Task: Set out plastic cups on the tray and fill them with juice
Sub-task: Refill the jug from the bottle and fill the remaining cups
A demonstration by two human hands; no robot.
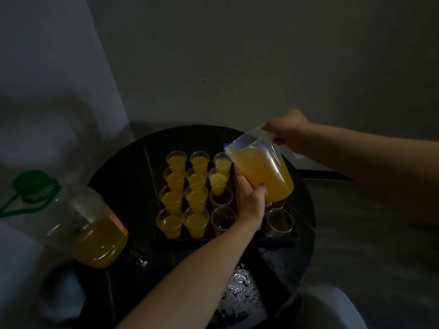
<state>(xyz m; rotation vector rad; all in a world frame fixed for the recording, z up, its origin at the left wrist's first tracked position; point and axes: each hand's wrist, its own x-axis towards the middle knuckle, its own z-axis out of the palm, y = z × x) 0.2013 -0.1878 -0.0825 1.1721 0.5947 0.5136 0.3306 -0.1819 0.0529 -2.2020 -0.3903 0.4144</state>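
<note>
A dark tray (228, 239) on a round black table holds several clear plastic cups. Those in the left two columns and the far part of the third hold orange juice (196, 198). Several nearer cups on the right stand empty (223, 218). A clear jug of juice (260, 169) is tilted over the tray, its spout low over a third-column cup (218, 182). My right hand (286, 131) grips the jug's handle. My left hand (251, 200) cups the jug's underside from below, fingers curled round its base.
A large clear bottle (95, 233) with a green cap, partly full of juice, stands at the table's left edge. The round black table (123, 176) has wet shiny patches at the front. A pale chair (332, 309) is at the lower right, a wall behind.
</note>
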